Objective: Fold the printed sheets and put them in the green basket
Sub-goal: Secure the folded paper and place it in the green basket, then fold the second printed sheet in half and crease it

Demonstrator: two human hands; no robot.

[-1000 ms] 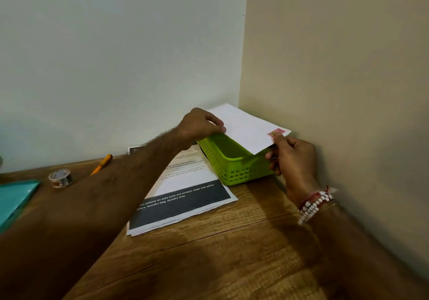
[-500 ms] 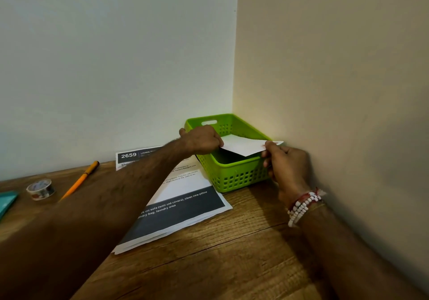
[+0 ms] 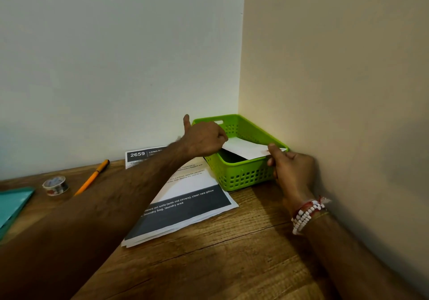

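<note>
The green basket stands in the corner of the wooden desk, against both walls. A folded white sheet lies tilted in it, its right corner resting on the near right rim. My right hand pinches that corner, thumb on top and fingers outside the basket wall. At the basket's left rim, my left hand has its fingers curled against the sheet's left edge and its thumb raised off the paper. A stack of printed sheets lies flat just left of the basket, partly under my left forearm.
An orange pen and a small tape roll lie at the back left of the desk. A teal folder sticks in from the left edge. Walls close the desk off behind and on the right.
The folded sheet has gone from above the basket down into it. My left thumb has lifted off the paper. My right hand still pinches the sheet's right corner.
</note>
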